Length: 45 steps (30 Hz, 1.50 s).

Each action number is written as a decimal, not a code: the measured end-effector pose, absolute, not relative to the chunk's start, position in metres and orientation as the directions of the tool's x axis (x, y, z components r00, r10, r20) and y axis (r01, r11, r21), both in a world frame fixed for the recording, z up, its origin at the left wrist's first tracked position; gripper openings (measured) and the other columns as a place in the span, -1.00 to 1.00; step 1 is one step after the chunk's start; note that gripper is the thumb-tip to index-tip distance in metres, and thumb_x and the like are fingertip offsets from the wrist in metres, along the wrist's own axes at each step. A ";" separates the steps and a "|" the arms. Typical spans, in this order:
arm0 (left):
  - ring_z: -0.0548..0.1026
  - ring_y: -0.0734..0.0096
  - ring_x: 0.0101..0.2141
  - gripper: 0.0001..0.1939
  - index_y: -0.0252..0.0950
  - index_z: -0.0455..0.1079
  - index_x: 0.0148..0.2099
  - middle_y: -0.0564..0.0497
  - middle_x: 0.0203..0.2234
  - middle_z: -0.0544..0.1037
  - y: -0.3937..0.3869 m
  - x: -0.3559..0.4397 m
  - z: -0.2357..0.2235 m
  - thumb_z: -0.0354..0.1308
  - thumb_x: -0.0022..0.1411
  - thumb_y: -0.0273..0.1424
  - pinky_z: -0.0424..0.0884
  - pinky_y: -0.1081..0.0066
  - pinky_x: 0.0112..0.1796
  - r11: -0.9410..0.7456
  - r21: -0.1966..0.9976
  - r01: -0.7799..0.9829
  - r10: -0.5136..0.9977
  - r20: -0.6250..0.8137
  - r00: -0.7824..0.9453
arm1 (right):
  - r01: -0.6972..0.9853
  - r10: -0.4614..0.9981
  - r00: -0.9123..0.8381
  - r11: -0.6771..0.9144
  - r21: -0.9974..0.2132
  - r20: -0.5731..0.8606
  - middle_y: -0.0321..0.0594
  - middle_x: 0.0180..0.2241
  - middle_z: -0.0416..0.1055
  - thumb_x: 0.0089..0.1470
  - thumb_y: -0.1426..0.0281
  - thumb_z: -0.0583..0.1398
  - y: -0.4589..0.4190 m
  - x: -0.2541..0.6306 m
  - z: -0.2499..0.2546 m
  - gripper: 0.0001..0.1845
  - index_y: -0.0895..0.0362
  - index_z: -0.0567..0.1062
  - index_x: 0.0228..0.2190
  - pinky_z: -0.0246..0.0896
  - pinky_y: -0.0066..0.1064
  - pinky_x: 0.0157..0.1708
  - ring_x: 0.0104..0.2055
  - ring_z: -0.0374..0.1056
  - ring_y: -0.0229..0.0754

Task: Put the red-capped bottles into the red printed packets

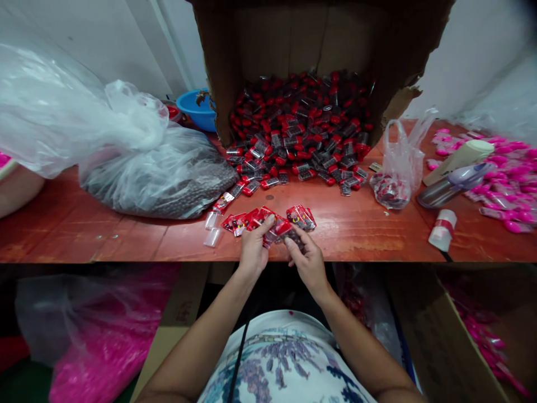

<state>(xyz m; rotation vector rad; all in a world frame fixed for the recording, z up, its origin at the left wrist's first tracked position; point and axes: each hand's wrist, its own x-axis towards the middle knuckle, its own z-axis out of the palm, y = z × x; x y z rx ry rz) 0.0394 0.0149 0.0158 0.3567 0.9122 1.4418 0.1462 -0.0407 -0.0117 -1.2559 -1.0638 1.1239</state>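
My left hand (254,243) is closed on a red printed label (269,239) with a clear plastic part, near the table's front edge. Fingers of my right hand (309,260) pinch a small clear container with a red cap (282,226) and dark contents, close against the label. Part of both items is hidden by my fingers. Red printed packets (240,224) lie just beyond my left hand, and a small pile of red printed packets (301,217) lies beyond my right. Two short clear plastic sleeves (213,237) rest to the left.
A cardboard box (218,67) on its side spills many red-capped containers (297,129) onto the red table (356,235). A plastic bag of dark beads (168,173) sits left. At right are a small tied bag (394,184), a bottle (453,184), a roll (442,230) and pink items (503,179).
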 end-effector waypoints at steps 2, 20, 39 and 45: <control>0.52 0.47 -0.48 -0.76 -0.38 0.46 -0.40 0.06 -0.50 0.57 0.012 0.039 0.016 0.41 -0.19 -0.54 0.46 0.44 -0.34 0.155 0.738 -0.657 0.959 -0.271 -0.078 | -0.087 0.980 0.201 0.016 -0.996 -0.001 -0.34 -0.42 0.40 0.08 0.25 0.19 -0.040 0.147 -0.011 -0.55 0.06 0.34 0.01 0.22 -0.57 -0.70 -0.58 0.23 -0.37; 0.49 0.42 -0.47 -0.73 -0.38 0.47 -0.38 0.03 -0.50 0.55 0.004 0.033 0.016 0.42 -0.21 -0.47 0.42 0.43 -0.38 0.181 0.892 -0.413 0.983 -0.169 0.064 | -0.172 0.970 0.241 0.078 -0.982 0.035 -0.38 -0.44 0.40 0.03 0.32 0.25 -0.042 0.146 -0.014 -0.72 0.06 0.41 -0.17 0.29 -0.54 -0.52 -0.51 0.32 -0.37; 0.46 0.48 -0.55 -0.74 -0.36 0.44 -0.43 0.07 -0.54 0.53 0.012 0.017 0.011 0.42 -0.23 -0.50 0.36 0.52 -0.54 0.236 0.868 -0.437 0.968 -0.251 0.023 | -0.135 0.987 0.134 0.110 -0.985 0.092 -0.25 -0.16 0.33 0.01 0.34 0.27 -0.036 0.154 -0.020 -0.63 0.00 0.44 -0.08 0.43 -0.40 -0.24 -0.23 0.39 -0.26; 0.39 0.55 -0.63 -0.72 -0.36 0.44 -0.40 0.09 -0.58 0.51 0.010 0.015 0.006 0.42 -0.22 -0.44 0.27 0.55 -0.62 0.226 0.910 -0.347 0.970 -0.242 -0.003 | -0.221 0.992 0.116 0.071 -0.973 0.046 -0.27 -0.18 0.23 0.03 0.32 0.25 -0.035 0.150 -0.027 -0.59 -0.06 0.44 -0.03 0.46 -0.33 -0.26 -0.24 0.39 -0.23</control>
